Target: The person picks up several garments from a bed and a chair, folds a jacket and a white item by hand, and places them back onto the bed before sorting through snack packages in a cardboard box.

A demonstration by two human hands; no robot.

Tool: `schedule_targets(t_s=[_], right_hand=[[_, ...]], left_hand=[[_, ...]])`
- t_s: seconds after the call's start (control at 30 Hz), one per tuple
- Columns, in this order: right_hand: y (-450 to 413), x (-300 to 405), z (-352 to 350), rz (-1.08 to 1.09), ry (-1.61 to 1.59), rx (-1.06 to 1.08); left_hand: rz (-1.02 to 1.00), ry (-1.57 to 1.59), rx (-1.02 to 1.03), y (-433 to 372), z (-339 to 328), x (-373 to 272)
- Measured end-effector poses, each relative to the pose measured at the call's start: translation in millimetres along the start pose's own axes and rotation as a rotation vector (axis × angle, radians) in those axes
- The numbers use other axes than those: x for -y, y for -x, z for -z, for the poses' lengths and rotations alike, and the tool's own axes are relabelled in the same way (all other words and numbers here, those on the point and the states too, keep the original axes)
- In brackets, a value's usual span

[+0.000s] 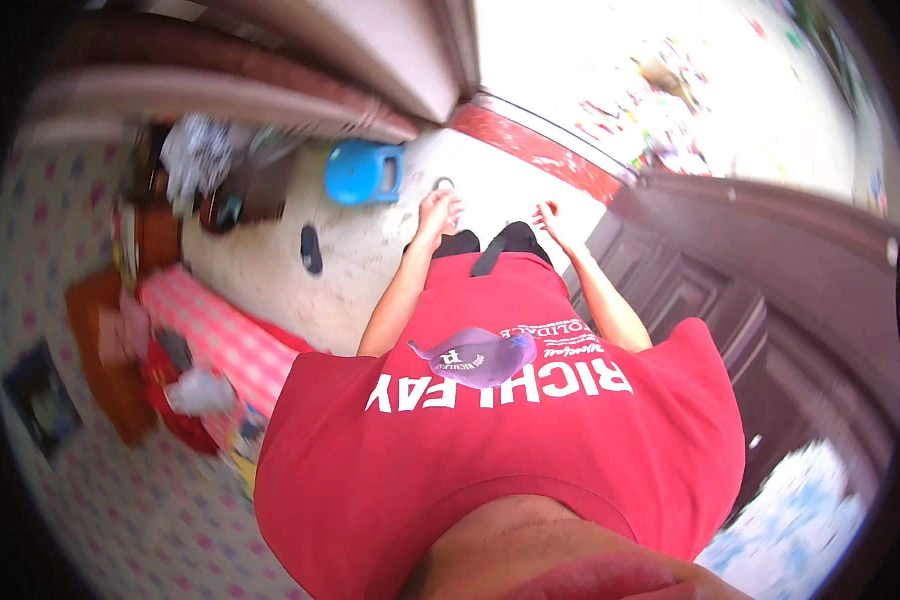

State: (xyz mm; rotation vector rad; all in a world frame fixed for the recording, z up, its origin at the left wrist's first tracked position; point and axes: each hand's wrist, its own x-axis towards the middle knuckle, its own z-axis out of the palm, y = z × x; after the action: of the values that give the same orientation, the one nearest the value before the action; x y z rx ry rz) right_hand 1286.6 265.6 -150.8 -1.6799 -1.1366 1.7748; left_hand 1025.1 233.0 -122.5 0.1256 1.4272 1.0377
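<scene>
My left hand [441,213] is in front of my black-clad legs, its fingers partly curled. A small dark, curved object [444,182] shows just beyond the fingers; whether the hand holds it is unclear because of blur. Level with it on the other side is my right hand [548,216], fingers loosely bent and apart, with nothing visible in it. A blue plastic stool [356,174] stands on the floor left of my left hand. Beside my right forearm is a dark brown panelled door [675,289].
A red threshold strip [536,154] crosses the doorway, with bright ground and scattered colourful items [667,112] beyond. A dark slipper [311,249] lies on the floor. At left are a pink checked cover [210,307], plastic bags [199,157] and wooden furniture [109,352].
</scene>
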Motion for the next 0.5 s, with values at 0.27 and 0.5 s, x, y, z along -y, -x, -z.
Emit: schedule_targets(t_s=[0.27, 0.5], right_hand=[[-13.7, 22.1, -54.4, 0.064, 0.638, 0.432], [10.5, 35.1, -202.4, 0.231, 0.691, 0.765]], left_hand=[[-0.133, 0.243, -0.438, 106.0, 89.3, 58.3], [-0.272, 0.429, -0.674, 162.2, 156.9, 117.8]])
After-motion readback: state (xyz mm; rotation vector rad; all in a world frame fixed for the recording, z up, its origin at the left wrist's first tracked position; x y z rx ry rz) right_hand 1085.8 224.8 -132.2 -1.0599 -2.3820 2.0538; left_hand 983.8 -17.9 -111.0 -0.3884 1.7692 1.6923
